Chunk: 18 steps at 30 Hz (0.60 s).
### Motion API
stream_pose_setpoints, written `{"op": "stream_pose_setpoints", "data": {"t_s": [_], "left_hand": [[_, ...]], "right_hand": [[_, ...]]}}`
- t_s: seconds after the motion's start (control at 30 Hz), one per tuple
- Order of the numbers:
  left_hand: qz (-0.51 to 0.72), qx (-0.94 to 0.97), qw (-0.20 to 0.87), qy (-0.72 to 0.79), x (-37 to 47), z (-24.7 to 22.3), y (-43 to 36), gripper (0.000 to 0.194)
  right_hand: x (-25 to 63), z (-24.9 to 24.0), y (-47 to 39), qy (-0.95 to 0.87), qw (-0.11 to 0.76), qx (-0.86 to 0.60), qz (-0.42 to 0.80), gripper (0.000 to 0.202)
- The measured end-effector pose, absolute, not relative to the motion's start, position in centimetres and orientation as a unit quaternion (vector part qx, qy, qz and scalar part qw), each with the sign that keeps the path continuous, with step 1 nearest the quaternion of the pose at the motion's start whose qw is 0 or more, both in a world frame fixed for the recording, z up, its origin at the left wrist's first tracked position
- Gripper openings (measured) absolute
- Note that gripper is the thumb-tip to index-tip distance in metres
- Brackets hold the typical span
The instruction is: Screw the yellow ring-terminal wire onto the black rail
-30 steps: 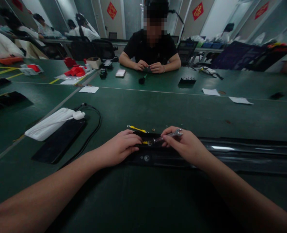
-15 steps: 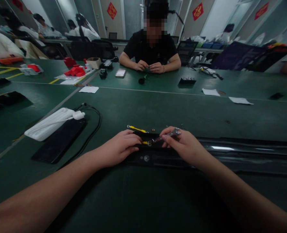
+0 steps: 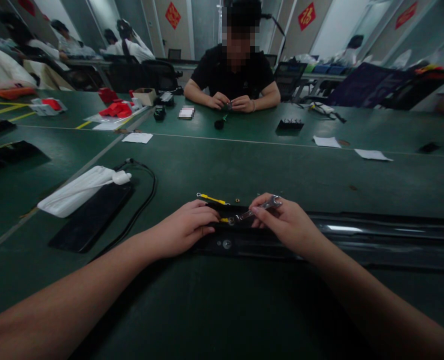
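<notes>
In my right hand (image 3: 282, 217) I grip a shiny combination wrench (image 3: 246, 215), its open end pointing up to the right. The wrench's lower end lies right beside the ring terminal of a short yellow wire (image 3: 224, 220), where a nut seems to sit. My left hand (image 3: 192, 225) is closed at the other side, its fingertips pressing the yellow wire inside the left end of a long black rail (image 3: 342, 245). Part of that wire is hidden under the fingers. A round screw head (image 3: 227, 244) shows on the rail's near face.
Behind the rail lie another yellow wire (image 3: 212, 198) with ring ends and a small brass-coloured nut (image 3: 237, 200). To the left are a white power bank-like block (image 3: 77, 192), a black phone-like slab (image 3: 90, 220) and a black cable (image 3: 150, 192). Across the table sits a co-worker (image 3: 233, 75).
My right hand has shifted slightly to the right, drawing the wrench's lower end a little off the ring terminal. The left hand stays put.
</notes>
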<state>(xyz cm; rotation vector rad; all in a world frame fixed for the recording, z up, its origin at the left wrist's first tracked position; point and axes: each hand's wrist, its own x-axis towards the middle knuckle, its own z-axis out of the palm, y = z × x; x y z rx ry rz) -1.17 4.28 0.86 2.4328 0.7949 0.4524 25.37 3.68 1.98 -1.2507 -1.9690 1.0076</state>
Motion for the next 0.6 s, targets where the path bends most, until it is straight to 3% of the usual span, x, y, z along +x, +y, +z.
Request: {"op": "stream_pose_setpoints", "data": {"t_s": [0.6], "left_hand": [[0.158, 0.904, 0.265, 0.295, -1.29, 0.60, 4.35, 0.019]], "right_hand": [[25.11, 2.64, 3.40, -0.764, 0.280, -0.459, 0.358, 0.015]]}}
